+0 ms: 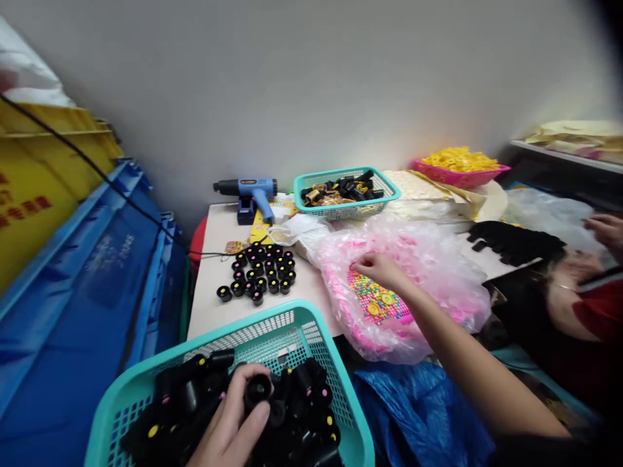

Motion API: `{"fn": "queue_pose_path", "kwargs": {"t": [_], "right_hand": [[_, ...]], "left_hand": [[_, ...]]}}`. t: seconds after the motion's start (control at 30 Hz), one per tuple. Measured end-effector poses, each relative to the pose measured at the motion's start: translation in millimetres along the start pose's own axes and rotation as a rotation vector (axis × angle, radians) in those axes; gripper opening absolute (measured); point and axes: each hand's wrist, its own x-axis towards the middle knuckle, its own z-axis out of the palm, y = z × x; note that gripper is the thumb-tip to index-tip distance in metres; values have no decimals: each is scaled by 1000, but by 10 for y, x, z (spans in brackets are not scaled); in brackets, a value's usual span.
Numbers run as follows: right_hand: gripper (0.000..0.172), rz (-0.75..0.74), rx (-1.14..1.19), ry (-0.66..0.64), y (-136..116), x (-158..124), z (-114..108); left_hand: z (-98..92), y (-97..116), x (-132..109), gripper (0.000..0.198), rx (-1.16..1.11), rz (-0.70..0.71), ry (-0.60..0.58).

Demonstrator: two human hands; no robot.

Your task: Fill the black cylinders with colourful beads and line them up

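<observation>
My left hand (pixel 237 415) grips a small black cylinder (pixel 258 388) with its round end turned up, over the near turquoise basket (pixel 311 318). Many black cylinders (pixel 311 383), some with a yellow or pink dot on the end, fill that basket. To the right, my right hand (pixel 377 269) has its fingers closed above colourful beads (pixel 365 288); whatever it holds is hidden. The beads and a few yellow discs (pixel 381 303) lie in a pink basket (pixel 335 301) lined with clear plastic. Standing cylinders (pixel 263 267) with dotted tops form rows on the table (pixel 207 311).
A blue heat gun (pixel 253 191) stands by the wall, beside a turquoise basket (pixel 348 213) of black and gold pieces. Farther right sits a pink tray (pixel 460 176) of yellow pieces. Blue crates (pixel 111 259) rise at left. At right, another person's hand (pixel 606 230) is near black strips (pixel 516 241).
</observation>
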Motion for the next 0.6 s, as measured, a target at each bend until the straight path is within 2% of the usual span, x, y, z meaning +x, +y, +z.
{"fn": "queue_pose_path", "kwargs": {"t": [0.03,0.07,0.13,0.23,0.3,0.43,0.6], "right_hand": [[32,-58,87,21,-106,-145,-36],[30,-172,303,67,-239,-307,-60],[20,-431,620,-5,-563,-637,-69],[11,-748,700,-69,-1039,-990,-1],[12,-865,648,-85,-1237,-1072,77],[15,-885,556,-67,-1344,-1036,222],[12,-759,707,-71,-1388,-1015,313]], "left_hand": [[3,27,-9,43,-6,-1,36],[8,58,-14,44,-11,12,66],[22,128,-15,44,-6,89,68],[39,216,-11,40,60,215,8],[42,244,-14,39,103,254,8],[42,233,-23,36,144,309,51],[26,197,-31,33,249,366,62]]}}
